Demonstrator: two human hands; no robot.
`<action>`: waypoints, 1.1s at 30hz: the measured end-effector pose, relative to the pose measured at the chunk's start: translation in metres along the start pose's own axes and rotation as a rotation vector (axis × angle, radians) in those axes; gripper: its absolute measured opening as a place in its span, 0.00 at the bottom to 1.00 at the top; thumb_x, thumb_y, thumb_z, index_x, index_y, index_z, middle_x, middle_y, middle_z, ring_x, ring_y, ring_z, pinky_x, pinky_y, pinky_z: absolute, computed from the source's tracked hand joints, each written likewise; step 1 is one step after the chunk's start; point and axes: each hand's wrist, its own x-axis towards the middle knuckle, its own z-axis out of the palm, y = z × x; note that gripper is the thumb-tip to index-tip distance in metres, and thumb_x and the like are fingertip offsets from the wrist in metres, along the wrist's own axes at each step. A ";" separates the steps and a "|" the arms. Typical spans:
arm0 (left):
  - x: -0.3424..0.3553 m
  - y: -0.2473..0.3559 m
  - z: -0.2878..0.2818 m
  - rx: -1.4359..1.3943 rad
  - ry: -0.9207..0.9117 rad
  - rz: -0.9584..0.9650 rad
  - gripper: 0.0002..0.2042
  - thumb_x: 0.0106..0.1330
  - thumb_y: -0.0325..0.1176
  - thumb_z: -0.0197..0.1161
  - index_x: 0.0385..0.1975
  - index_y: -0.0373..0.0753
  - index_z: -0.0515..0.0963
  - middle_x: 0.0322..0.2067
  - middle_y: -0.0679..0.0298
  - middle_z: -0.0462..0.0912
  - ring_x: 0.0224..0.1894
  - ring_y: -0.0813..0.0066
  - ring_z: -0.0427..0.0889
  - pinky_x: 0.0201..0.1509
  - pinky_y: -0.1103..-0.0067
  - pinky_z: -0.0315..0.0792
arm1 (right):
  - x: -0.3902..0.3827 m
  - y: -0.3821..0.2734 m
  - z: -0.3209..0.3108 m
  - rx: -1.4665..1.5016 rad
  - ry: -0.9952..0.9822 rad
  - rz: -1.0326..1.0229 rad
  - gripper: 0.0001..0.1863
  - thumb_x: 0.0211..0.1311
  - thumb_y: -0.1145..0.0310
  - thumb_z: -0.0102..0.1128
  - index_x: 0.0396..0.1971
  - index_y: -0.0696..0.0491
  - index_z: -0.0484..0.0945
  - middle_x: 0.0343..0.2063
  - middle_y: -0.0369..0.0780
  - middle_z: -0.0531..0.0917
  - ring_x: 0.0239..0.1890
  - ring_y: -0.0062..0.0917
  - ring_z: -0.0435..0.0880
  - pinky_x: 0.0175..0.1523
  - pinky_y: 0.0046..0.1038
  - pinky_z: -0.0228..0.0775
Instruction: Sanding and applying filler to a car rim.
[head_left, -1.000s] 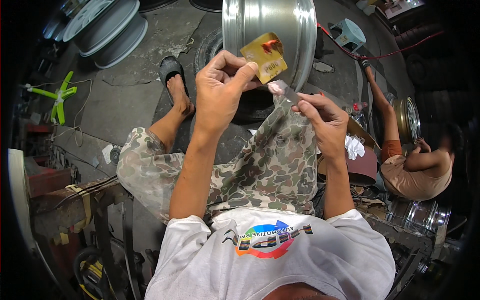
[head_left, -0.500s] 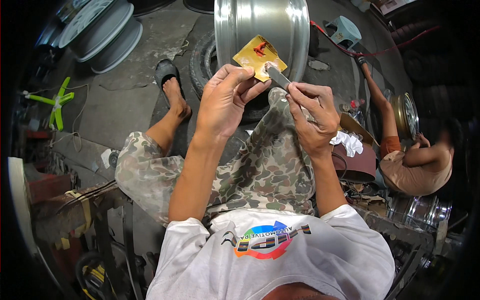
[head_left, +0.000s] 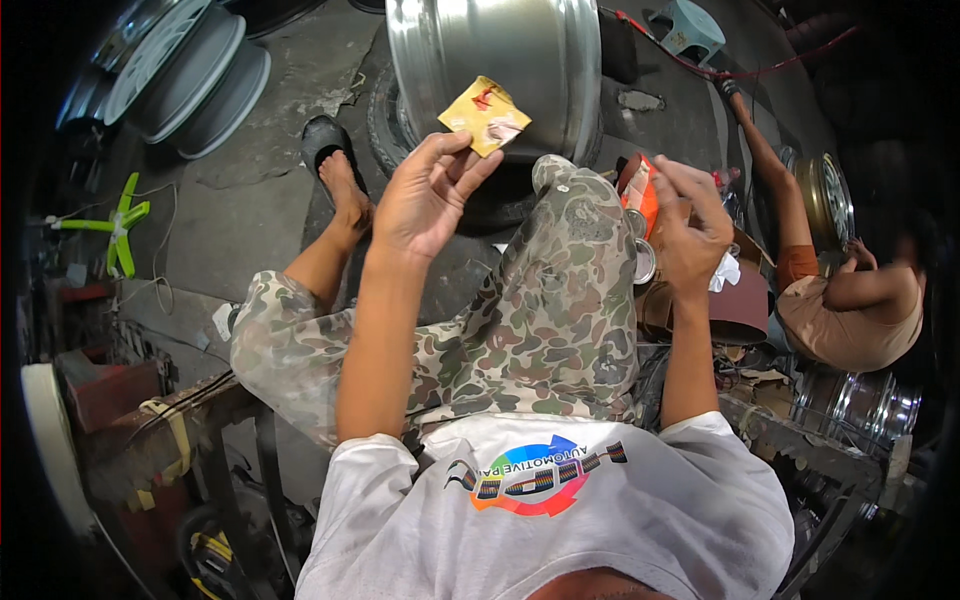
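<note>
My left hand point(head_left: 430, 195) pinches the lower edge of a small yellow square sheet point(head_left: 465, 122). Red paste and a whitish smear lie on the sheet, which is held up in front of a shiny metal wheel rim point(head_left: 495, 60). Off to the right, my right hand point(head_left: 690, 225) is closed, its fingers bent toward the thumb. What it holds, if anything, is not clear, and no knife blade shows. Just left of this hand is an orange and white packet point(head_left: 638, 188), with an open round can point(head_left: 645, 262) below it, partly hidden.
A tyre point(head_left: 388, 115) lies under the rim. More wheels point(head_left: 190, 75) stand at upper left, near a green three-armed stand point(head_left: 122, 225). A brown curved sheet point(head_left: 735, 305) and white crumpled paper point(head_left: 725, 272) are at right. Beyond, another person point(head_left: 860, 305) sits by a gold wheel point(head_left: 825, 210).
My right hand has moved away from the yellow sheet to the right, and the knife blade no longer shows. My left hand has shifted slightly left with the sheet. The packet and can have come into view.
</note>
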 end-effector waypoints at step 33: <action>0.066 -0.213 -0.193 1.991 -0.257 -0.066 0.17 0.54 0.45 0.73 0.34 0.39 0.84 0.30 0.54 0.86 0.35 0.54 0.86 0.43 0.66 0.78 | -0.246 0.197 0.034 0.692 -0.505 1.434 0.12 0.68 0.63 0.61 0.45 0.55 0.78 0.40 0.37 0.86 0.37 0.17 0.83 0.42 0.19 0.70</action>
